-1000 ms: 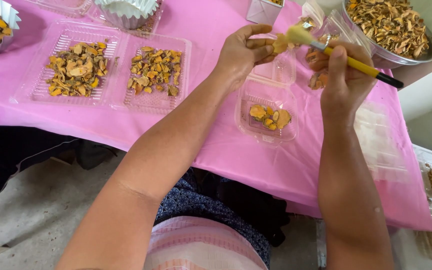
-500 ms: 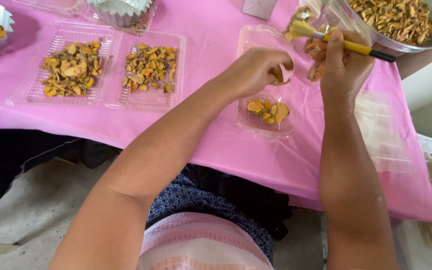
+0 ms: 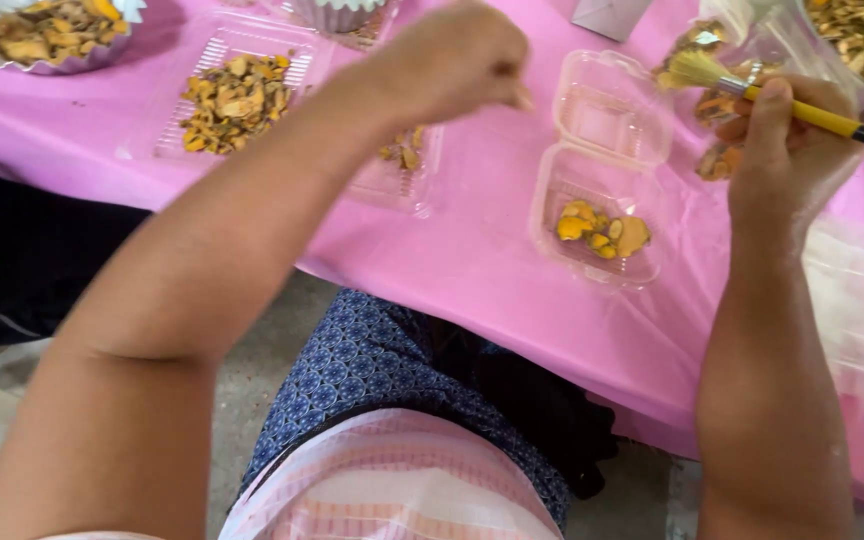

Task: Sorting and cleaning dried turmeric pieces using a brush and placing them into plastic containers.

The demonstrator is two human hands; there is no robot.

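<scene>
The right hand (image 3: 787, 150) is clenched around a yellow-handled brush (image 3: 782, 100), its bristles pointing left over a small heap of dried slices at the far right. The left hand (image 3: 452, 60) hovers above the pink tablecloth (image 3: 472, 260), fingers curled together; whether it pinches anything cannot be told. Between the two hands lies an open clear clamshell box (image 3: 602, 170), its near half holding a few yellow pieces (image 3: 602, 228). Farther left, a clear tray (image 3: 237, 95) carries more dried slices, and a foil cup (image 3: 52, 35) sits at the far left corner.
</scene>
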